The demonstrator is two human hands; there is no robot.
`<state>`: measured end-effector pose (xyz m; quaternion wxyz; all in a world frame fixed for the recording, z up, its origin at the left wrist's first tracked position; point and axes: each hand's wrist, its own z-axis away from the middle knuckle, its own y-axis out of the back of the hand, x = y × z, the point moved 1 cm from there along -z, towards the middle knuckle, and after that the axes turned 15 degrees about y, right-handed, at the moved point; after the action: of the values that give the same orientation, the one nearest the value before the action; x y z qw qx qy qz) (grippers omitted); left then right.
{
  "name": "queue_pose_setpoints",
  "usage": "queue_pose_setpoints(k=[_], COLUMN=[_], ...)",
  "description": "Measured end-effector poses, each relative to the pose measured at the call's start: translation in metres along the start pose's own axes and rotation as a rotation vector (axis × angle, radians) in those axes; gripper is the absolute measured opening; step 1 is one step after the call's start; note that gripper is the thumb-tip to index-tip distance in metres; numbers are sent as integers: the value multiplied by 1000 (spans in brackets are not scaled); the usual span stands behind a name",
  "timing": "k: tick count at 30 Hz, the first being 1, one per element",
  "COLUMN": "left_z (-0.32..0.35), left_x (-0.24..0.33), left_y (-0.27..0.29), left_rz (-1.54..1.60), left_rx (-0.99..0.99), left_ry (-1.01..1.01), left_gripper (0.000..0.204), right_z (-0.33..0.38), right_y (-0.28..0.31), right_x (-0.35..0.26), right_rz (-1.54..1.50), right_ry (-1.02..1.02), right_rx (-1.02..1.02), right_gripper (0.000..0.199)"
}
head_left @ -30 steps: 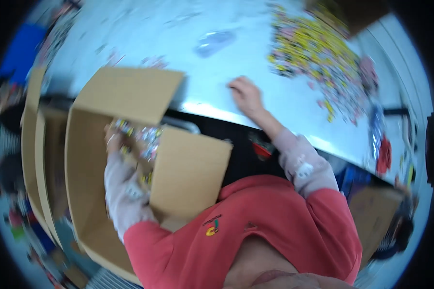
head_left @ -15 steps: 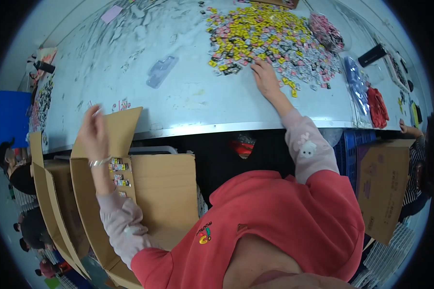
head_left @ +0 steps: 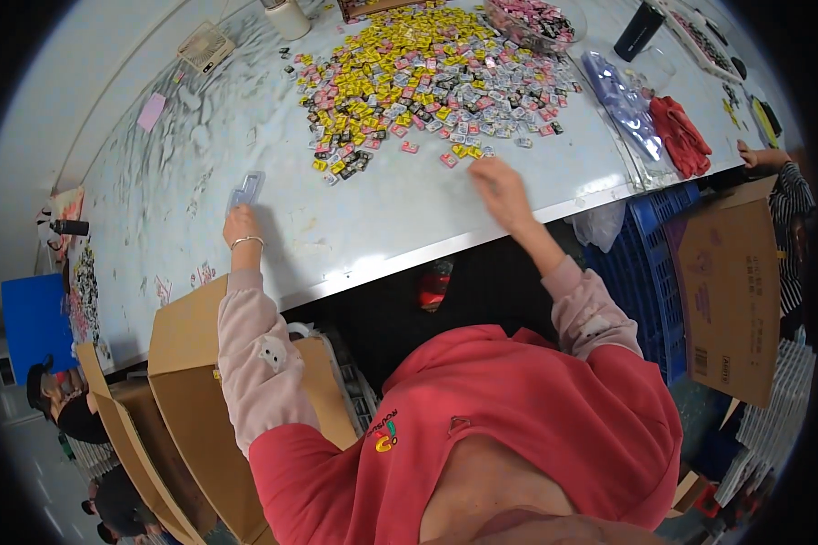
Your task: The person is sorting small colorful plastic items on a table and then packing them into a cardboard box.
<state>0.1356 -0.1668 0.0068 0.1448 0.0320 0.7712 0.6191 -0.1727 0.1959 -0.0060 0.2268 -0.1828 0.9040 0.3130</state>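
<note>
Jutting from left fingers (head_left: 238,216), clear tray (head_left: 247,187), small pieces (head_left: 418,89) near right fingers (head_left: 491,170)

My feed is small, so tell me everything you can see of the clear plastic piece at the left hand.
The plastic piece is see-through with a faint bluish tint, shiny and apparently thin, with molded ridges too small to make out fully. The left hand covers its near end; whether it grips is unclear. The far end points away, leaning slightly right, over the pale table.
</note>
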Motion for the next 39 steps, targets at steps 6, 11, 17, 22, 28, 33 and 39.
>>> queue_pose_setpoints(k=[6, 11, 17, 22, 28, 33, 39], left_z=[-12, -13, 2, 93, 162, 158, 160], left_x=[-12, -25, 20, 86, 95, 70, 142], left_y=[3, 9, 77, 69, 54, 55, 81], left_rz=[340, 515, 779, 813, 628, 564, 923], left_rx=[-86, -141, 353, 94, 112, 143, 77], left_ry=[180, 229, -104, -208, -256, -271, -429], left_gripper=[16, 18, 15, 7, 10, 18, 36], right_z=[-20, -67, -112, -82, -53, -53, -39], right_y=[11, -22, -126, -155, -94, -42, -60], right_x=[20, 35, -1, -20, -18, 31, 5], right_rz=[-14, 10, -86, 415, 252, 431, 400], right_ry=[-166, -37, 10, 302, 196, 25, 164], right_rx=[69, 127, -328, -441, -476, -310, -407], right_gripper=[16, 18, 40, 53, 50, 49, 48])
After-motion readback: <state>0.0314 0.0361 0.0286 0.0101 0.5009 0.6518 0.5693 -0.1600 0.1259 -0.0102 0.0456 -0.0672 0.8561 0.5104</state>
